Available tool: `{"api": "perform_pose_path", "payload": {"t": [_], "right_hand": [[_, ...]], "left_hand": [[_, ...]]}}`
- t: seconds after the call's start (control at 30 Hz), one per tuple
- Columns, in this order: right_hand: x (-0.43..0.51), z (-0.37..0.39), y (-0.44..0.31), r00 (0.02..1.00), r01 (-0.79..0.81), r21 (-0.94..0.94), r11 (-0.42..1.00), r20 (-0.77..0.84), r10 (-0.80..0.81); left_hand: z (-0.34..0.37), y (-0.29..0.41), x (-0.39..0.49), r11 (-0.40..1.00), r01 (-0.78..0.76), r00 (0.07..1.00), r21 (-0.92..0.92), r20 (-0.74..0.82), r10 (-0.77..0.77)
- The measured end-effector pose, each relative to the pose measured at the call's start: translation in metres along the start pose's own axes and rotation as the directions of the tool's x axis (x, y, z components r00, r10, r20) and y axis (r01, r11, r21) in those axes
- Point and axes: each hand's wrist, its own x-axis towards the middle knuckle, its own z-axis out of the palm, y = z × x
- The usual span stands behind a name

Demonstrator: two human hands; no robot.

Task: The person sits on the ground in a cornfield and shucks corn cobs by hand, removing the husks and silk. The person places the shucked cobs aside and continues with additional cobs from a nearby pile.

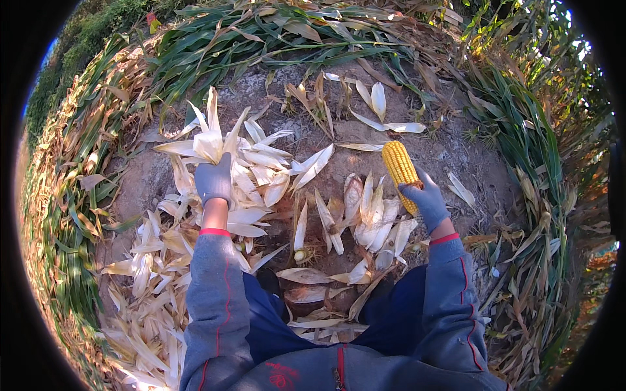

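Note:
My left hand (215, 180), in a grey knit glove, is closed around the base of a spread bunch of dry corn husks (209, 141) above the husk pile at left. My right hand (426, 198), gloved alike, grips the lower part of a bare yellow ear of corn (399, 163), with its thumb across the kernels. The ear slants up and to the left. Just below and left of it lie opened pale husks (374, 222) on the soil. A cut corn stalk stub (301, 255) shows between my arms.
Loose dry husks (146, 313) heap along my left side. Cut green and brown corn stalks (274, 36) curve around the far edge and both sides of the bare soil (342, 107). Standing corn plants (538, 44) rise at upper right. Husks lie between my feet.

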Motion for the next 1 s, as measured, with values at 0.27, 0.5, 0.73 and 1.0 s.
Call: {"api": "perform_pose_path", "payload": {"t": [0.27, 0.5, 0.73, 1.0], "right_hand": [[-0.225, -0.172, 0.121, 0.869, -0.327, -0.813, 0.481, -0.059, 0.492], [-0.536, -0.162, 0.159, -0.064, -0.548, -0.837, 0.003, 0.045, 0.997], [-0.310, -0.182, 0.185, 0.641, -0.585, -0.795, 0.164, -0.328, 0.694], [0.068, -0.056, 0.142, 0.903, -0.242, -0.518, 0.821, 0.189, 0.386]], "left_hand": [[0.001, -0.077, 0.037, 0.947, -0.041, 0.902, 0.318, 0.421, -0.102], [-0.013, -0.073, 0.046, 0.875, -0.238, 0.939, 0.421, 0.328, 0.098], [0.003, -0.021, 0.036, 0.956, -0.250, 0.897, 0.156, 0.408, 0.168], [0.016, 0.006, -0.003, 0.857, -0.479, 0.853, 0.192, 0.330, 0.403]]}}
